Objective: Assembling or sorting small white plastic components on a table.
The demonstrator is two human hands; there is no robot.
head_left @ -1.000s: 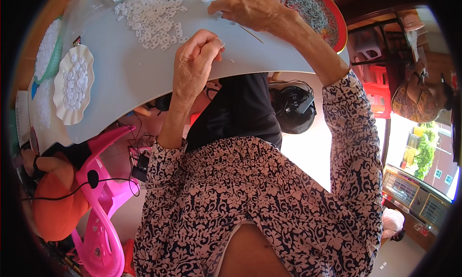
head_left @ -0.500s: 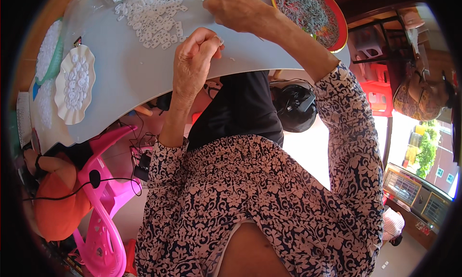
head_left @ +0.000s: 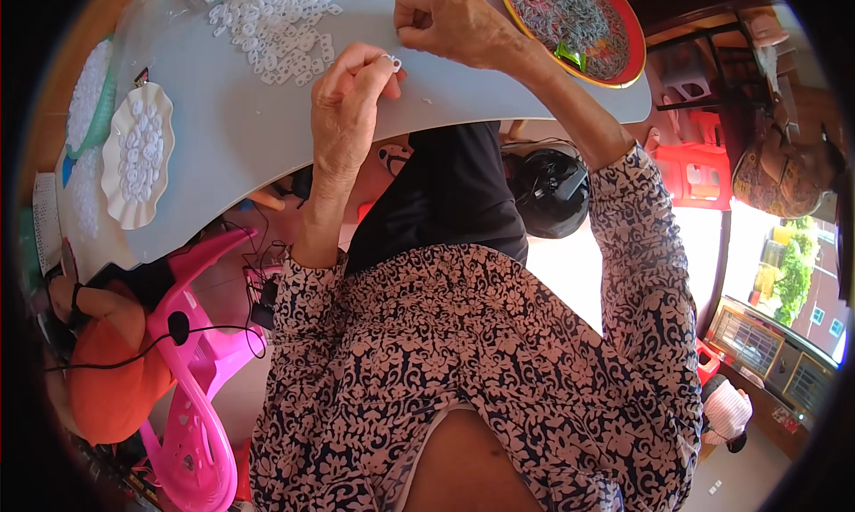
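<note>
My left hand [head_left: 349,102] is closed above the table's near edge, pinching a small white plastic piece [head_left: 394,63] with a hole in it between thumb and fingertips. To its right and a little farther away, my right hand [head_left: 459,24] is curled closed, knuckles up; what its fingers hold, if anything, is hidden. A loose heap of small white oval plastic pieces [head_left: 276,31] with holes lies beyond my left hand. Right of my right hand, a red and yellow round tray [head_left: 634,53] contains many thin grey pieces and a shiny green packet [head_left: 571,56].
A scalloped cream dish [head_left: 134,211] of white pieces sits at the left of the grey table [head_left: 214,160]. Beside it is a green basket [head_left: 105,111] of white pieces. A pink chair [head_left: 191,423] and a person in orange [head_left: 116,369] are at left; black helmet-like object [head_left: 548,191] below the table.
My right hand has shifted right and slightly nearer, away from the white heap. My left hand has moved slightly left and farther, and its white piece shows more clearly.
</note>
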